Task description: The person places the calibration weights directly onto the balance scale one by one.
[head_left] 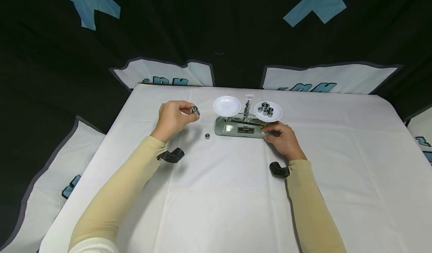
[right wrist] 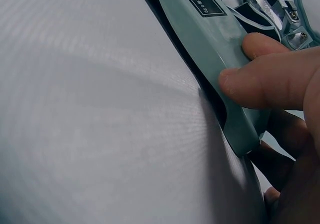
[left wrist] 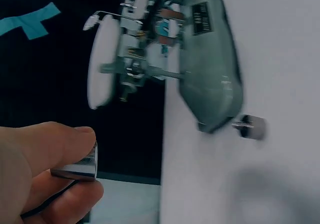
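Observation:
My left hand [head_left: 173,119] pinches a shiny metal cylinder weight [head_left: 195,111] between thumb and fingers, raised to the left of the balance scale. In the left wrist view, the thumb covers part of this weight [left wrist: 82,166]. The scale has a grey-green base [head_left: 222,127] and two white pans. Its left pan [head_left: 227,106] holds nothing; several metal weights [head_left: 265,108] stand on the right pan [head_left: 277,113]. My right hand [head_left: 282,139] grips the right end of the base, its thumb [right wrist: 260,84] on the front and other fingers around the end.
A small knobbed weight [head_left: 207,136] stands on the white-covered table [head_left: 219,193], just off the base's front left corner. Behind the table hangs a dark curtain [head_left: 236,32] with blue and white patches.

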Available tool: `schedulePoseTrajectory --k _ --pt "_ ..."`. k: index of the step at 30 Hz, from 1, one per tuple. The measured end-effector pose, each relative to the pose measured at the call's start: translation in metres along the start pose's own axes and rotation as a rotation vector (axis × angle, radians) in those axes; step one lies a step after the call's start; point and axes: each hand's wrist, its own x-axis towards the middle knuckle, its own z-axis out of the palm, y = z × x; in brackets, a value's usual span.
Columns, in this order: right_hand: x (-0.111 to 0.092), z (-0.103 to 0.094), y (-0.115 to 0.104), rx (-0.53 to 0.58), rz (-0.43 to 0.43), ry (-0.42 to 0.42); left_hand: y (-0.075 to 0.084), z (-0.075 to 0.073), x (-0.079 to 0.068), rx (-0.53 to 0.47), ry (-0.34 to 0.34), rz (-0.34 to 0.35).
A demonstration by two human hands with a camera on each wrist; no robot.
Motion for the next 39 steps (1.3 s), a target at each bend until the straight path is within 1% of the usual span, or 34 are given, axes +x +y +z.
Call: schedulePoseTrajectory --k 4,6,9,14,20,24,27,32,39 --pt "0.0 0.0 0.0 -0.003 -0.001 -0.006 0.019 -0.007 0.008 -0.014 0.003 0.01" --pt "0.0 0.0 0.0 -0.005 0.001 -0.004 0.027 -0.009 0.012 -0.025 -0.007 0.012" --pt "-0.001 0.001 -0.001 0.0 0.008 -0.002 0.037 -0.01 0.017 -0.034 -0.036 0.008" --pt "0.0 0.0 -0.002 0.001 0.013 -0.003 0.049 -0.006 0.023 -0.043 -0.072 0.001" --pt "-0.001 0.0 -0.001 0.012 0.009 -0.005 0.057 0.0 0.029 -0.035 -0.094 0.005" --pt "0.0 0.001 0.001 0.014 -0.003 0.002 0.062 0.004 0.033 -0.024 -0.114 -0.007" --pt "0.001 0.001 0.002 0.009 -0.001 0.004 0.066 0.008 0.037 0.005 -0.119 0.011" --pt "0.0 0.0 0.001 0.01 0.01 -0.002 0.069 0.018 0.042 0.054 -0.109 0.072" --pt "0.0 0.001 0.002 0.015 0.001 0.003 0.072 0.03 0.044 0.089 -0.115 0.094"
